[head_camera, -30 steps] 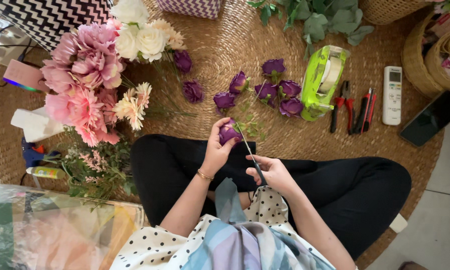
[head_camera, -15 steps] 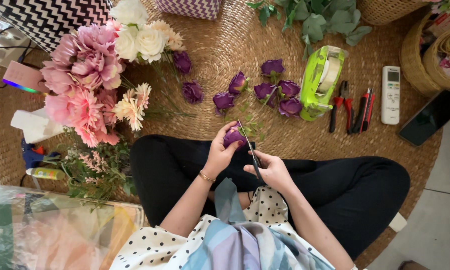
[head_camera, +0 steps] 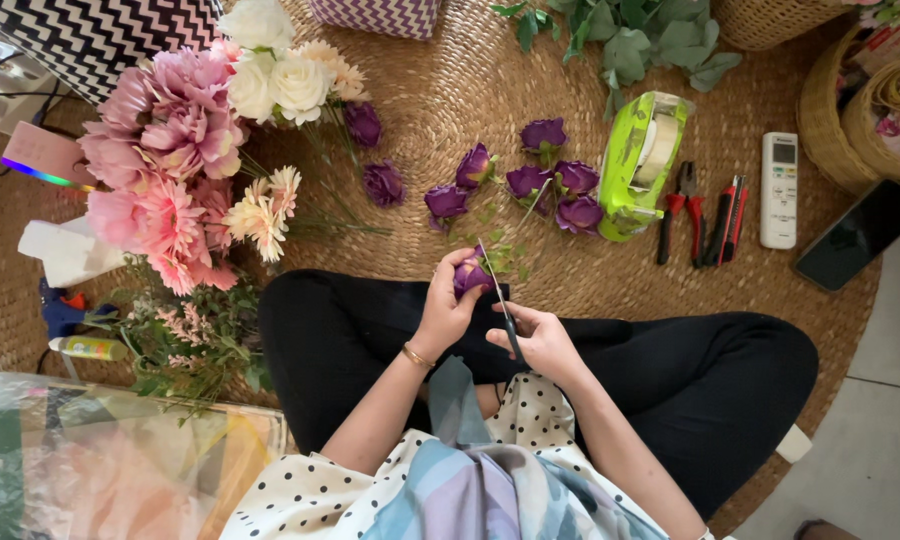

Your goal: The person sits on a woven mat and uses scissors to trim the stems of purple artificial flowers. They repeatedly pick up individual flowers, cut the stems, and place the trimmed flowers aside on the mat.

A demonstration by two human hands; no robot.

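You sit cross-legged on a round woven mat, looking down at your own hands above your lap. Your left hand is closed around a small purple flower head, pinched between thumb and fingertips just above your dark trouser leg. Your right hand grips a pair of scissors by the handles; the thin blades run up and slightly left, their tip reaching just past the bloom. Whether the blades are parted you cannot tell.

The bloom looks light and soft, likely fabric or delicate petals that crush easily, so a gentle pinch at its base, under the petals, seems the safest place to hold it. Its stem end appears to face the scissors, though your fingers hide most of it. The scissors are stiff and slender, their long axis running from your right palm diagonally away from you toward the mat.

More loose purple flower heads lie scattered on the mat just beyond your hands. To your left rests a large bouquet of pink and white flowers. To your right stand a lime-green tape dispenser, red-handled pliers and a white remote control, well apart from your hands.
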